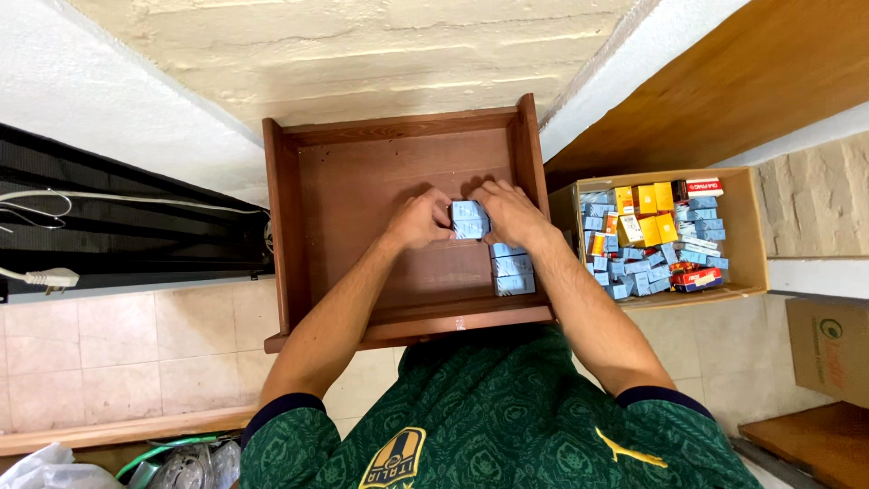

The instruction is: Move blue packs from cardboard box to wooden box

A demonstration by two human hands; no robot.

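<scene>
blue boxes (pixel 469 219) between left hand (pixel 418 220), right hand (pixel 510 211), seemingly gripped

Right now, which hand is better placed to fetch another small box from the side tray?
Probably the right hand: it is on the side of the tray of small boxes. The left hand would have to cross over.

- Lying bare across the left half of the wooden drawer (pixel 317 208), giving room to pass.
- Crowding the drawer's right wall: a row of small blue boxes (pixel 512 267).
- Blocking the drawer's middle: both hands, pressing together.
</scene>
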